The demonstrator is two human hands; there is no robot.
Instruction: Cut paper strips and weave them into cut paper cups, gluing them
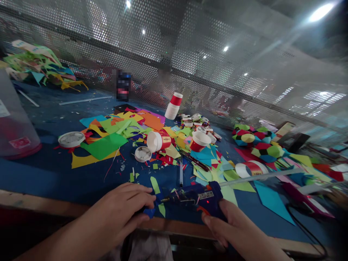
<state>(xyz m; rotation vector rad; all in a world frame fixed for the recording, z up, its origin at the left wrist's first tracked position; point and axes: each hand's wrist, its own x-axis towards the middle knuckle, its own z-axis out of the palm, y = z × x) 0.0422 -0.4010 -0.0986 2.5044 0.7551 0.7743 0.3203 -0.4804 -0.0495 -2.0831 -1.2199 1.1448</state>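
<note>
My right hand (228, 221) is wrapped round the handle of a blue hot glue gun (193, 195), a finger by its orange trigger. A long translucent glue stick (261, 176) runs out of the gun's back end. The nozzle points left, close to the fingertips of my left hand (122, 210). Those fingers pinch a small piece of blue paper (150, 211) over the table's front edge; most of it is hidden by the hand. Green paper strips (155, 185) lie around the nozzle. Whether the nozzle touches the blue paper I cannot tell.
Coloured paper scraps (104, 145) cover the blue table. Paper cups (159, 141) lie among them, with a cup stack (174, 106) behind. A utility knife (195, 162) and a pen (181, 172) rest mid-table. At left stands a plastic bucket (16, 119); at right, a purple device (307, 201).
</note>
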